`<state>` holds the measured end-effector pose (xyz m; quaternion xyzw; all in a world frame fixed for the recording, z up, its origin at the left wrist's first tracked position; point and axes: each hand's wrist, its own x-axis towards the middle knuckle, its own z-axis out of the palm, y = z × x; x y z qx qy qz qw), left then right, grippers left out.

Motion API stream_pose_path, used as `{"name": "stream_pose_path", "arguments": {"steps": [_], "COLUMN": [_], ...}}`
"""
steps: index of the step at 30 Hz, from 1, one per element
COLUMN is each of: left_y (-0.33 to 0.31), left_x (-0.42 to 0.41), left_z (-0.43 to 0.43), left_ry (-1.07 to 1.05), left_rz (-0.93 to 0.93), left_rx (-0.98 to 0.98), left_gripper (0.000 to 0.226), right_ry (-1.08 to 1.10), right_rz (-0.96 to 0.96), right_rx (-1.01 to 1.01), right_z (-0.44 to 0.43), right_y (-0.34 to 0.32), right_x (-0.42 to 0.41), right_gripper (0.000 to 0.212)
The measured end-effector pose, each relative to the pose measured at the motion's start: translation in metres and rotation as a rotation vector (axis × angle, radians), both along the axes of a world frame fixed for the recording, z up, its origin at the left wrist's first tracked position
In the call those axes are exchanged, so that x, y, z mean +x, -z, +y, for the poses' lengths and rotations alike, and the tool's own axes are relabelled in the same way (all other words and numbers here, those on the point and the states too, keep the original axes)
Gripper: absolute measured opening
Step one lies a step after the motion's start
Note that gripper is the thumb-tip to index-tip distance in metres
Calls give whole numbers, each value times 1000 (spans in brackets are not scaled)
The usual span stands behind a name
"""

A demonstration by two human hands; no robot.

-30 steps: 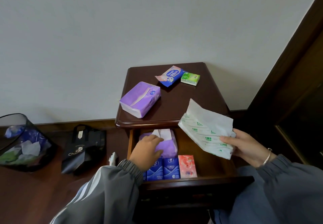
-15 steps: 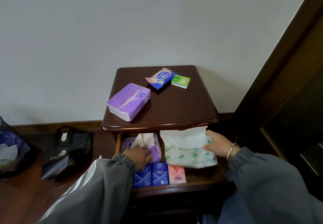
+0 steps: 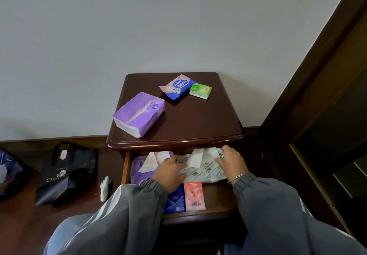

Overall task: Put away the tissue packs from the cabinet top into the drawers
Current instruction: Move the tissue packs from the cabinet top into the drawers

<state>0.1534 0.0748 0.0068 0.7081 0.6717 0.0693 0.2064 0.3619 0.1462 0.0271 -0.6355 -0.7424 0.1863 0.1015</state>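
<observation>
On the dark wooden cabinet top (image 3: 198, 119) lie a purple tissue pack (image 3: 139, 114), a blue-and-pink wipes pack (image 3: 177, 85) and a small green pack (image 3: 200, 91). The top drawer (image 3: 216, 197) is pulled out. Inside it a white pack with green print (image 3: 204, 171) lies at the right, and both hands rest on it: my left hand (image 3: 170, 172) on its left end, my right hand (image 3: 232, 162) on its right end. A second purple pack (image 3: 142, 166) fills the drawer's left. Small blue (image 3: 175, 201) and pink (image 3: 194, 196) packs stand at the front.
A black tote bag (image 3: 67, 172) sits on the wooden floor left of the cabinet, with a small white object (image 3: 104, 188) beside it. A bin (image 3: 10, 171) shows at the far left edge. A dark wooden door frame (image 3: 309, 75) rises on the right.
My right hand carried the white green-printed pack down from in front of the cabinet into the drawer. My left hand shifted from the purple pack onto the white pack's left end.
</observation>
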Motion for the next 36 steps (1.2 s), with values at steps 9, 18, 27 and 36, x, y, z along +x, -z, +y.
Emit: {"name": "stream_pose_path", "arguments": {"steps": [9,18,27,36], "left_y": [6,-48,-119,-96], "left_x": [-4,-31,-87,-111], "left_z": [3,-23,-3,76], "left_ry": [33,138,-355,-452], "left_rz": [189,52,-76,308], "left_rx": [-87,-123,658,-7], "left_gripper": [40,38,45,103], "right_ry": [-534,-584,-611,-329], "right_rz": [-474,-662,-307,59], "right_rx": [53,-120,206,279], "right_z": [-25,-26,-13,38], "right_y": [13,9,-59,-95], "right_x": [15,-1,-4,-21], "right_gripper": [46,41,36,17]}}
